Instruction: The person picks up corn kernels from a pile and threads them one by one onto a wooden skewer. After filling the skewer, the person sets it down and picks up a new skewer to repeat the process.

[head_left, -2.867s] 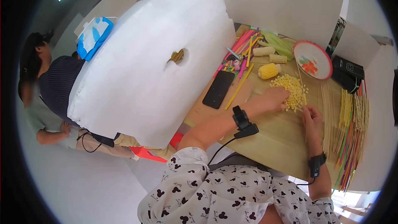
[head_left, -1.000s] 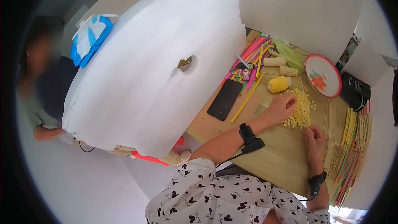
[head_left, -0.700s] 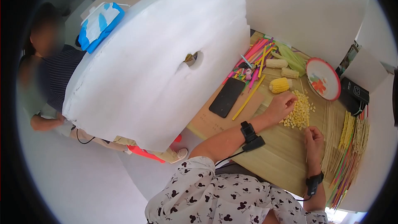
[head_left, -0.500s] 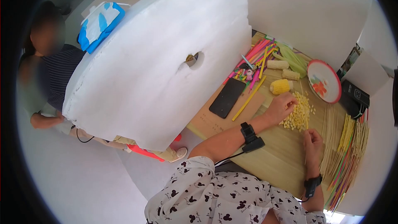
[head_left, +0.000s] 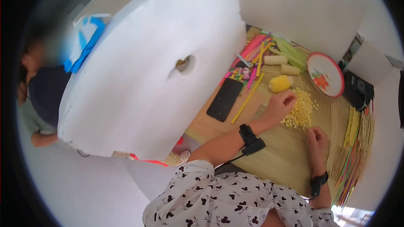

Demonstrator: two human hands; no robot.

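"Head view: where's the left hand [head_left: 284, 104]?"
"At the corn kernels [head_left: 301, 108] heaped on the worktop [head_left: 280, 155]; I can't tell whether its grip holds any."
"And the right hand [head_left: 318, 143]?"
"Narrow grip, pinching a thin stick [head_left: 310, 123] just beside the heap."

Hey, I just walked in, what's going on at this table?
A person is working by a pile of loose corn kernels. Their right hand seems to pinch a thin stick. Their left hand is at the pile's edge, fingers together; whether it holds a kernel is too small to tell. A yellow cob lies beyond the pile, and more sticks lie to the right.
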